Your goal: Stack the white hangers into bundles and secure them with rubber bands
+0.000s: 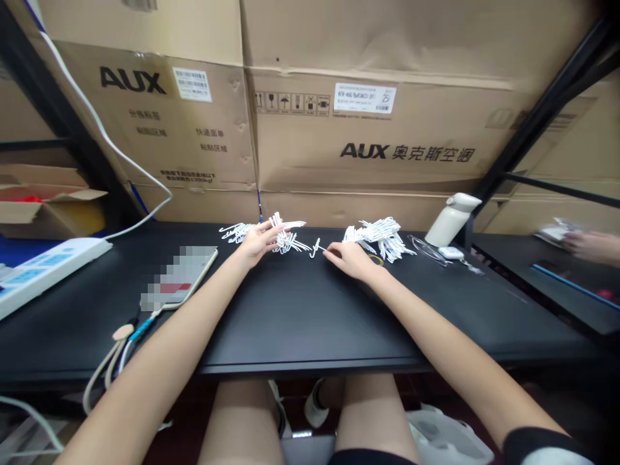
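Note:
My left hand reaches to the back of the table, its fingers closed on the edge of a pile of thin white hooks. How many of them it grips is hidden. To the right, my right hand pinches the end of a single white hook, whose bent tip points toward the left pile. Behind and right of that hand lies a larger heap of white hooks, with a yellow rubber band beside it. More white hooks lie left of my left hand.
A phone with a cable lies at left near a white power strip. A cream bottle, an earbud case and a thin cable stand or lie at right. Large cardboard boxes back the table. Another person's hand shows far right.

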`<state>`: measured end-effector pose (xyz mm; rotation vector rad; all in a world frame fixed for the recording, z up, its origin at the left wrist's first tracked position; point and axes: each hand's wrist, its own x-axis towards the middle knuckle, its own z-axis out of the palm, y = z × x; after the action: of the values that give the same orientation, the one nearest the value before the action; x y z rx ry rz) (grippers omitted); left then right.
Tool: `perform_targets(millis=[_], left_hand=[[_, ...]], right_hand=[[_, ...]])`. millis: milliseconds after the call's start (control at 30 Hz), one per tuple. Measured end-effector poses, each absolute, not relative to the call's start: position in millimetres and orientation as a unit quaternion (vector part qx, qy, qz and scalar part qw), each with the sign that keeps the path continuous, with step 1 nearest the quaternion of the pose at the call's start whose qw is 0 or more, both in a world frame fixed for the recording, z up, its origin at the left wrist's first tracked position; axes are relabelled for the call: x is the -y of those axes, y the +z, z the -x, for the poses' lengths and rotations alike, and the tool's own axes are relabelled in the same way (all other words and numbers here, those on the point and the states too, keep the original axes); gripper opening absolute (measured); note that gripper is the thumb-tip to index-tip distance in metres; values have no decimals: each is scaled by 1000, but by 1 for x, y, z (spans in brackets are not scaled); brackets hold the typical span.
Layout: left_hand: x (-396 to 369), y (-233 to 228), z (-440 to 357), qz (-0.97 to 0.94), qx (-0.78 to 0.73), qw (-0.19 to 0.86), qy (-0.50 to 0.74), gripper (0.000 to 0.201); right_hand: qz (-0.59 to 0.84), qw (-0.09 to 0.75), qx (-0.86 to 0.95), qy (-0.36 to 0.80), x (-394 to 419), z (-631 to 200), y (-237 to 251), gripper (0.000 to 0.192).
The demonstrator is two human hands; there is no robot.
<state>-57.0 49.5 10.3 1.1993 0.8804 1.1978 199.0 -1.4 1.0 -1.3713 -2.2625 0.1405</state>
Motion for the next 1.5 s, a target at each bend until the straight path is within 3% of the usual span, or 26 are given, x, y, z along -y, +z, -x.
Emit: perform_targets(millis=[167, 367, 533, 900, 1233, 1500], left_hand=[[-46, 8, 57, -569, -377, 571, 456, 54], [-36, 10, 53, -638, -375, 564, 366, 57], [-36, 8, 52, -653, -380, 549, 356, 57], [-37, 7, 53, -674, -378, 539, 335, 52], [-33, 7, 48, -689, -359, 545, 314, 50], [-33, 6, 47, -692, -357, 549, 305, 55]], right_hand=[[553, 239, 797, 39, -6, -210, -5, 9], [549, 263, 791, 54, -9, -205, -14, 18], [513, 284, 806, 85, -9, -200, -19, 9], [491, 481, 725, 29, -5, -197, -12, 14], [456, 539, 687, 172, 1, -189, -11, 26], [419, 495, 730, 216, 1, -187, -12, 20]])
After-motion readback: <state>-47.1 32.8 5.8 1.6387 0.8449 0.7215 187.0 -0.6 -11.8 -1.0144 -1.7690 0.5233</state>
